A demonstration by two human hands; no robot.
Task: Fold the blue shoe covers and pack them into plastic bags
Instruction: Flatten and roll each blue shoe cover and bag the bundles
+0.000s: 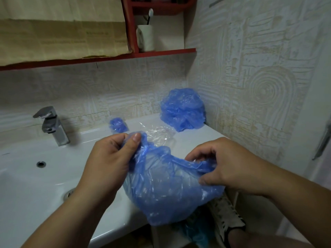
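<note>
**Washbasin bench, head view: one shoe cover held between both hands**

White ceramic washbasin fills the lower left of the frame, against a wall of patterned beige tiles. Chrome tap stands at the left rear rim.

Head view, task items:
- Left hand, centre frame: thumb and fingers pinch the gathered upper-left edge of a blue shoe cover.
- Right hand, centre right: fingers curled round the cover's right edge, thumb below it.
- Cover hangs between the two hands as a loose, crinkled pouch over the basin's front right corner. Contact with the rim cannot be told.
- Heap of blue shoe covers on the rear right of the ledge, against the corner of the wall.
- Clear plastic bags lie crumpled on the ledge just behind the left hand.
- Small blue packed bundle sits at the back edge, between the tap and the heap.

Other:
- Red shelf across the upper frame carries a white cup with a toothbrush.
- Patterned shoe and more blue plastic film show low, below the basin edge.
</note>
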